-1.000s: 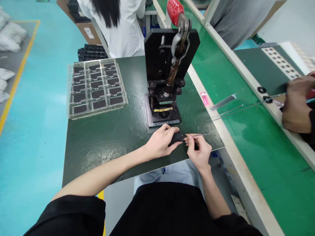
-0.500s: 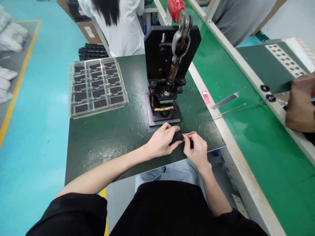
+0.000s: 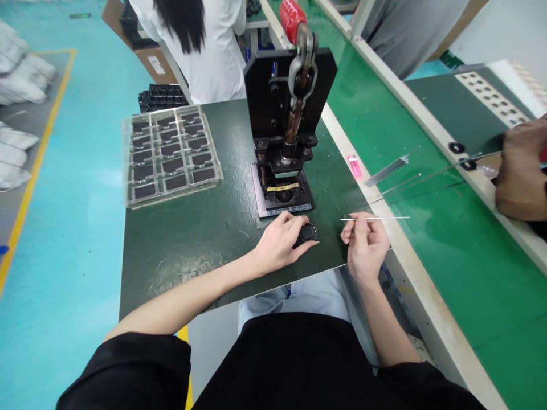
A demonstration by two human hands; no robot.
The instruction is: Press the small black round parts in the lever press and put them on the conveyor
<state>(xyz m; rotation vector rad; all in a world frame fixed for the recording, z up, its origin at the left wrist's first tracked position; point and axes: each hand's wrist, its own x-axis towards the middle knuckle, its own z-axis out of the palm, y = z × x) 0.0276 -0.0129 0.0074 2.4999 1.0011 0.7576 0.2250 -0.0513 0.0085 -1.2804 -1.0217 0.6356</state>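
Note:
Between the thumb and fingers of my left hand [image 3: 282, 242] is a small black oval part [image 3: 307, 232], low over the dark green tabletop. My left hand is closed on it, just in front of the base of the black hand press [image 3: 290, 114]. Further right, by the table's corner, my right hand [image 3: 365, 245] pinches a thin straight metal rod [image 3: 393, 217]. The rod lies sideways across the fingertips and sticks out on both sides. A yellow strip [image 3: 282, 187] lies across the press's lower fixture.
A clear plastic tray [image 3: 171, 196] with dark rectangular pieces sits on the left of the table. On the right runs a green conveyor belt [image 3: 427, 228] with a bundle of thin rods [image 3: 387, 171] and a pink item [image 3: 354, 165] near it. Another person's hand [image 3: 521, 171] is at far right.
My right hand has moved right, away from the black part, with the rod now turned level across its fingers. My left hand stays in place, and the part now lies flatter.

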